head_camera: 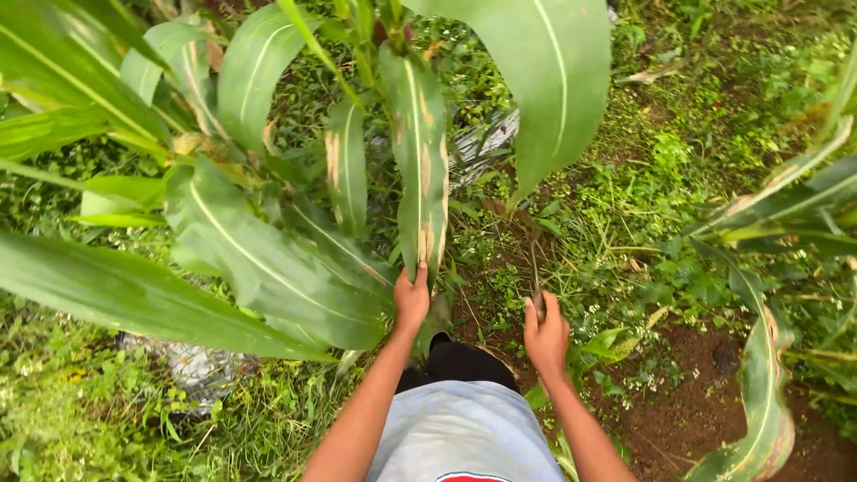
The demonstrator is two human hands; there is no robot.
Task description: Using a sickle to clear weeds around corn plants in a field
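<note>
A tall maize plant [268, 134] with broad green leaves fills the left and top of the head view. My left hand [411, 299] is closed on the lower end of a drooping leaf [420, 161] that has brown dried patches. My right hand [545, 335] is closed around the handle of a thin dark tool [534, 268] whose blade points away from me toward the weedy ground. What kind of tool it is I cannot tell. My light grey shirt [464, 433] shows at the bottom.
Weeds and grass [652, 178] cover the ground ahead. Bare brown soil [687, 419] lies at the lower right. Another maize plant [786, 205] stands at the right edge. Grey plastic sheeting [196, 366] lies under the leaves at the lower left.
</note>
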